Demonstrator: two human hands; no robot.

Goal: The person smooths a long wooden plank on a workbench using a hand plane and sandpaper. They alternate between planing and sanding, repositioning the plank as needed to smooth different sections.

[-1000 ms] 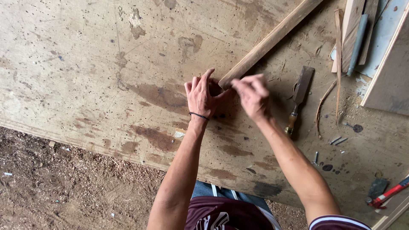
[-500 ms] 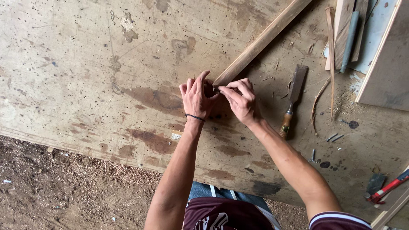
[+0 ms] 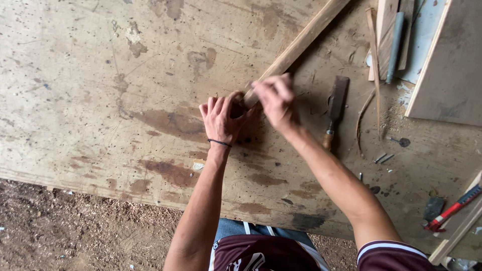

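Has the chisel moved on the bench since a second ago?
No. The chisel lies in the same spot beside the curved shaving; only the camera shifted.

Soft, even daylight falls over the stained counter (image 3: 100,75), bright enough to show every blotch, with no glare or blown-out patch anywhere. Shadows are faint and short: a dim one sits under the left hand (image 3: 221,118) and the right hand (image 3: 276,98), spreading toward five o'clock, and a thin dark line runs along the wooden strip (image 3: 301,42) on its four o'clock side. The right hand is smeared with motion blur at the fingers while the rest is sharp, and the ground (image 3: 65,231) at seven o'clock looks slightly duller.
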